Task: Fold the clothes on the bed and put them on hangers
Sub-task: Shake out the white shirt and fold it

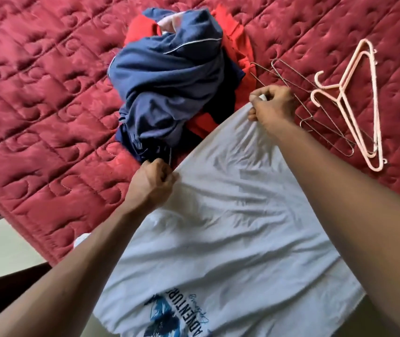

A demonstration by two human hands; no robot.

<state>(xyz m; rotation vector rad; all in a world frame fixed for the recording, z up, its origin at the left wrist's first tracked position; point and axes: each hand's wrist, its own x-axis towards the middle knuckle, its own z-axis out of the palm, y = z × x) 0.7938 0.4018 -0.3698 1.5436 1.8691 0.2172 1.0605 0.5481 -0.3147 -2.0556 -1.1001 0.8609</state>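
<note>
The white t-shirt (230, 227) reads "ADVENTURE" beside a blue graphic.

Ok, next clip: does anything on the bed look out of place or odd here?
Nothing is damaged or spilled. The blue garment and the red clothes lie in a crumpled heap, unfolded. The wire hangers and pink hangers lie loosely overlapped on the quilt. Both hands pinch the white T-shirt's far edge.

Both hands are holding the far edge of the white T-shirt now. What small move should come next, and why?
Probably lay the white T-shirt flat on the red quilt, pulling it taut. The left hand and right hand each pinch a far corner, the cloth is wrinkled, and its printed end hangs off the bed. The hangers lie untouched beside the right hand.
</note>
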